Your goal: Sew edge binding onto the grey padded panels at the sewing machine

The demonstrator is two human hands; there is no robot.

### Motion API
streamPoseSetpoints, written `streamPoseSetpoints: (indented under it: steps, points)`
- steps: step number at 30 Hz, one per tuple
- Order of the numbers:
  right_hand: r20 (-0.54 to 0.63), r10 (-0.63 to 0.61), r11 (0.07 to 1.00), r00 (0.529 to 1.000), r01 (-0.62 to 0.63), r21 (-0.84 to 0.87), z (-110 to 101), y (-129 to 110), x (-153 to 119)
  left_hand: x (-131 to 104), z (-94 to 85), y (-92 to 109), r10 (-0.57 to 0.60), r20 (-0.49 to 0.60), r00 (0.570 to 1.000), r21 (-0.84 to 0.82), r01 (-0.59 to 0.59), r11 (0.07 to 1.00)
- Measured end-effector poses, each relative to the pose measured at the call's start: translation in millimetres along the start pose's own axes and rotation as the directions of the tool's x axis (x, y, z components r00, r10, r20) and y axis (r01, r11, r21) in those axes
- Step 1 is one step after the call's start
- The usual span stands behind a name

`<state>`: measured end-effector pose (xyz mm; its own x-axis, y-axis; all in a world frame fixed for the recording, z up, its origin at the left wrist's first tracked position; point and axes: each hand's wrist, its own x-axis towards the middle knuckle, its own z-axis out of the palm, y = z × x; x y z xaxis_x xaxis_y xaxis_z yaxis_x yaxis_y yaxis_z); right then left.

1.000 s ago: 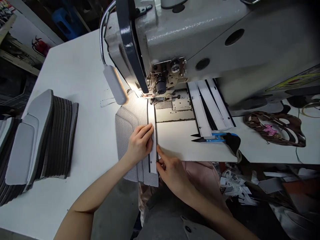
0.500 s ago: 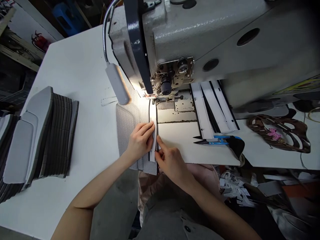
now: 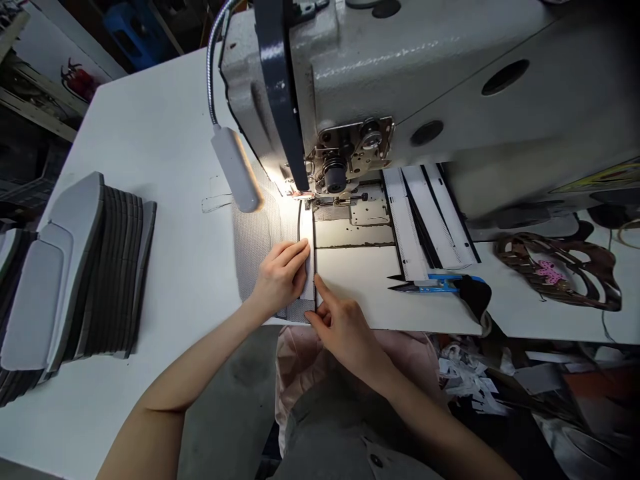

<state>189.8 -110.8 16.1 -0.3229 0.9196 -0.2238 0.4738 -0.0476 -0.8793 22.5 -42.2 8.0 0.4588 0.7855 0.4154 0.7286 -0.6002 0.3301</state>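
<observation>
A grey mesh fabric panel (image 3: 250, 250) lies under the sewing machine (image 3: 350, 73), with a narrow white strip (image 3: 307, 227) along its right side, running up to the presser foot (image 3: 307, 202). My left hand (image 3: 283, 277) presses on the strip, fingers together and thumb tucked in. On the panel's right edge is my right hand (image 3: 345, 327). Its index finger points forward along the edge, the thumb rests at the near corner, and the other fingers are curled, partly hidden. A lit lamp (image 3: 235, 170) shines on the needle area.
Stacked grey padded panels (image 3: 85, 267) stand on the left of the white table (image 3: 165, 133). White strips with black edges (image 3: 410, 227) lie to the right. Blue-handled thread snips (image 3: 430, 285) and a brown hair claw clip (image 3: 560, 270) are farther right. Scraps (image 3: 470, 380) hang below the table edge.
The fabric panel and strip have moved forward under the presser foot, so less of them shows near me. My hands stay at about the same place, the right thumb slightly nearer me.
</observation>
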Motion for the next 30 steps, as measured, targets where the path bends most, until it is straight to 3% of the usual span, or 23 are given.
streamPoseSetpoints:
  steps: [6,11,17,23,30]
  points:
    - [0.008,0.016,0.998,1.0,-0.015,-0.066,-3.1,-1.2,11.1,3.6,1.2,-2.4,0.035,-0.032,0.999,0.031,-0.034,0.999]
    - [-0.095,-0.151,0.94,0.984,0.113,-0.322,-7.2,6.5,6.6,3.0,-3.0,-1.3,0.005,0.034,0.999,0.02,-0.006,1.0]
    - [-0.058,-0.493,0.766,0.868,0.401,-0.502,-16.3,18.7,-2.0,-13.8,-9.5,2.7,0.103,0.024,0.994,-0.011,-0.103,0.995]
    - [-0.166,-0.731,0.593,0.662,0.495,-0.635,-11.2,24.8,4.4,-21.4,-7.6,-3.7,0.198,-0.092,0.976,-0.125,-0.209,0.97]
    - [-0.179,-0.721,0.589,0.669,0.456,-0.667,-8.4,23.0,3.7,-20.1,-11.2,-6.4,0.257,-0.062,0.964,-0.117,-0.263,0.958]
